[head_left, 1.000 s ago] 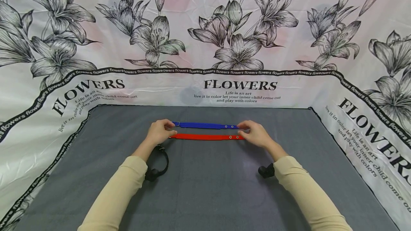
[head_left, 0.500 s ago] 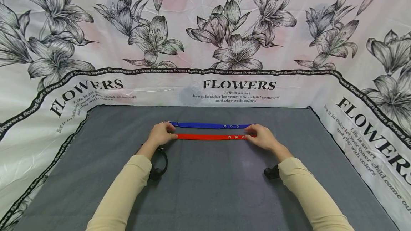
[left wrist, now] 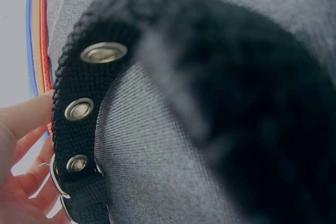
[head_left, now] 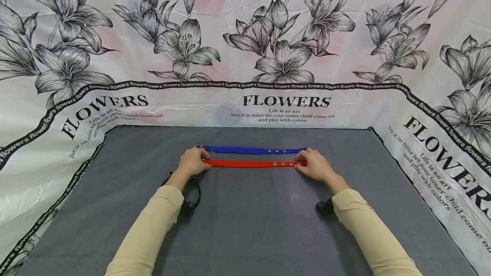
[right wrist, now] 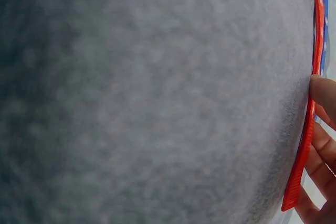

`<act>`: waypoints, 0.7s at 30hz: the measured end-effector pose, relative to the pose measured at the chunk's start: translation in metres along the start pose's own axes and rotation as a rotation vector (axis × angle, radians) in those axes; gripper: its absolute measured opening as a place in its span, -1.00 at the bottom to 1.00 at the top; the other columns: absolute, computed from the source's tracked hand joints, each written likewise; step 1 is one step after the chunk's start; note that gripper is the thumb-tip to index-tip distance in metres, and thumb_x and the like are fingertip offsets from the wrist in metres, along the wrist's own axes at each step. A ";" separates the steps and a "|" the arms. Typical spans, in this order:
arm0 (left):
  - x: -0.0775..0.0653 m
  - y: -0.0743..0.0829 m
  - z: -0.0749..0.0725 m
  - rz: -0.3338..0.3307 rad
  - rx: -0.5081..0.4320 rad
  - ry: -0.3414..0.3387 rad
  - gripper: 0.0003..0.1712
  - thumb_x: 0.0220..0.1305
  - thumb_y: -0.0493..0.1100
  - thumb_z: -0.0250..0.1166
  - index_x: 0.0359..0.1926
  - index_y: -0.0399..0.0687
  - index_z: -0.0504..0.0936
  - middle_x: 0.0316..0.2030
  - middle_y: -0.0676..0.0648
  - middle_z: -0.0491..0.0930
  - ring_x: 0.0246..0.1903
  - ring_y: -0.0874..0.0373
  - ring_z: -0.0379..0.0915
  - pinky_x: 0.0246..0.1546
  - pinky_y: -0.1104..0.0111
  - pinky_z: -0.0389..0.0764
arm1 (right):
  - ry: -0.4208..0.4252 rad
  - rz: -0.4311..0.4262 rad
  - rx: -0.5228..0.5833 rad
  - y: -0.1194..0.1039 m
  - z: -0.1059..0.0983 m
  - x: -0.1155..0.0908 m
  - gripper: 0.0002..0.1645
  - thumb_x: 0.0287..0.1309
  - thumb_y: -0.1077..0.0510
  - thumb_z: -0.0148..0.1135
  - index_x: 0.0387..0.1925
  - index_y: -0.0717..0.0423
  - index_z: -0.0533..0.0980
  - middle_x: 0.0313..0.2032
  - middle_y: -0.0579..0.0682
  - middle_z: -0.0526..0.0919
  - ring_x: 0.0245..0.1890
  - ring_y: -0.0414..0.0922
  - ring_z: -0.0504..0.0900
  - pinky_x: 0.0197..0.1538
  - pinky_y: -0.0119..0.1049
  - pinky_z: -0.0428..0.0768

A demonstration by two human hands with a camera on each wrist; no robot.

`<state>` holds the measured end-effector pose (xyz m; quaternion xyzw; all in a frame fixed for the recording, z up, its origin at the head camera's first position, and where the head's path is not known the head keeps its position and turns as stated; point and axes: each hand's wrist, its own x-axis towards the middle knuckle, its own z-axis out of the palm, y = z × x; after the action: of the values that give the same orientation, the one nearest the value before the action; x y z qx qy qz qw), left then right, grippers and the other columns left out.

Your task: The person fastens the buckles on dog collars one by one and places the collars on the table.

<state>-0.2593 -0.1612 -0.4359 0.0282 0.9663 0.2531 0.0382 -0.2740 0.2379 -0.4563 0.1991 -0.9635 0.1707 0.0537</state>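
Note:
A red collar (head_left: 245, 164) with metal eyelets toward its right end lies straight across the grey cloth. My left hand (head_left: 192, 162) holds its left end between thumb and fingers. At the other end my right hand (head_left: 315, 164) pinches it; in the right wrist view the thumb (right wrist: 323, 94) presses the red strap, whose tip extends past it. Parallel and just beyond lies a blue collar (head_left: 241, 150), its buckle at the left and eyelets at the right. A black collar (left wrist: 79, 135) with eyelets and metal rings curves beneath my left wrist, partly hidden by it.
Grey cloth (head_left: 245, 225) covers the work surface. Behind and at the sides hangs a white sheet (head_left: 215, 105) printed with lilies and lettering. A black wrist camera (head_left: 325, 207) is worn at the right cuff.
My right hand has slid right along the collars, uncovering more eyelets and the blue collar's right end. My left hand has shifted slightly, exposing the blue collar's buckle.

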 end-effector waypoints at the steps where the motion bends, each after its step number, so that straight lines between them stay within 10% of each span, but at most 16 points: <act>1: 0.000 0.000 0.000 -0.001 0.009 0.003 -0.70 -0.01 -0.13 0.42 -0.19 -0.05 0.65 -0.15 -0.09 0.60 -0.11 -0.05 0.45 -0.06 0.06 0.38 | 0.000 0.002 -0.006 -0.001 0.000 0.000 -0.77 -0.02 0.09 0.34 -0.29 0.09 0.57 -0.33 0.04 0.51 -0.30 0.02 0.46 -0.25 -0.05 0.41; 21: -0.001 0.001 -0.001 0.023 0.143 -0.035 -0.83 0.04 -0.08 0.40 -0.37 0.02 0.59 -0.30 -0.02 0.58 -0.28 0.01 0.46 -0.20 0.11 0.37 | 0.030 -0.037 -0.070 -0.001 0.001 -0.002 -0.84 0.02 0.09 0.32 -0.41 0.03 0.50 -0.42 -0.01 0.48 -0.40 -0.01 0.45 -0.37 -0.07 0.43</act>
<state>-0.2588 -0.1604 -0.4345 0.0464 0.9807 0.1831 0.0501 -0.2715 0.2374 -0.4577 0.2121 -0.9641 0.1390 0.0781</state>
